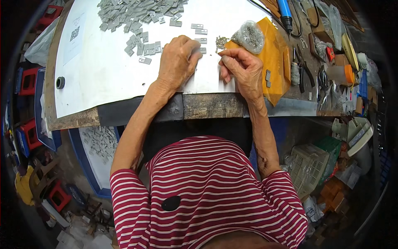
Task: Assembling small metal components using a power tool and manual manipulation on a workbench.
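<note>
"Where are the grey pieces (201,31)?"
"On the white surface (103,79), beside the left hand (177,62), fingers curled, any hold hidden."
"And the right hand (244,68)?"
"Thumb and forefinger together, contents unclear, near metal bits (221,42); a plastic bag (252,36) and orange envelope (277,62) crowd it."

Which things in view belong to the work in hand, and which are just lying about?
Probably part of the work:
heaped grey pieces
short column of grey pieces by the left hand
tiny metal parts by the right hand
clear bag of small metal parts

Apparently just lying about:
black ring
blue-and-black tool
black-handled pliers
red stools
</note>
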Demonstrator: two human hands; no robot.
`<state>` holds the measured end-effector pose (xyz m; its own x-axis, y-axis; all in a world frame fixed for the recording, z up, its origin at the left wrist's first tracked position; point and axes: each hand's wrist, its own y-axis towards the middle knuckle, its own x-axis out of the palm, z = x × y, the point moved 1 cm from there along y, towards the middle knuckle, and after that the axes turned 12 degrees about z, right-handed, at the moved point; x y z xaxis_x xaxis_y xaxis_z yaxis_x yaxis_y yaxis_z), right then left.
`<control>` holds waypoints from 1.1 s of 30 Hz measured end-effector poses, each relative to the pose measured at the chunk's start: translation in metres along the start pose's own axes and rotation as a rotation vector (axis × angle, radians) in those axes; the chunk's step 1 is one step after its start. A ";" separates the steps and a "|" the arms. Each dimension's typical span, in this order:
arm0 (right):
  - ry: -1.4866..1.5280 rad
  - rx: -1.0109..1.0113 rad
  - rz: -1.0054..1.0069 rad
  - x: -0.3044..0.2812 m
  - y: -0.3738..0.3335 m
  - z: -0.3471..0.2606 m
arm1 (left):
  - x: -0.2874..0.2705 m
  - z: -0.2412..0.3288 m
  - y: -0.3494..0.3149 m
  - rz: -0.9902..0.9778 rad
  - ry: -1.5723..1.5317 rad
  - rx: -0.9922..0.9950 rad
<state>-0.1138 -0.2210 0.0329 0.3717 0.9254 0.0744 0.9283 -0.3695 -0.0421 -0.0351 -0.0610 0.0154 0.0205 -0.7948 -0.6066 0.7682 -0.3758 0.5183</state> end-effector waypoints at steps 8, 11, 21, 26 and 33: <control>-0.016 -0.020 0.022 -0.001 0.001 0.001 | 0.001 0.004 0.000 0.014 0.102 0.093; -0.075 0.031 0.013 0.001 0.001 0.001 | 0.003 0.002 -0.001 0.058 0.081 0.138; -0.158 0.023 0.030 0.002 0.002 0.006 | 0.005 -0.001 0.004 0.023 0.081 0.125; -0.162 0.030 0.038 0.004 0.000 0.005 | 0.008 0.000 0.007 0.061 0.139 0.086; -0.154 0.015 0.035 0.004 -0.001 0.002 | 0.018 -0.005 0.017 0.112 0.165 0.088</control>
<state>-0.1131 -0.2172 0.0308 0.3964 0.9145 -0.0808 0.9141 -0.4013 -0.0572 -0.0187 -0.0792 0.0107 0.2122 -0.7477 -0.6292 0.6964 -0.3359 0.6341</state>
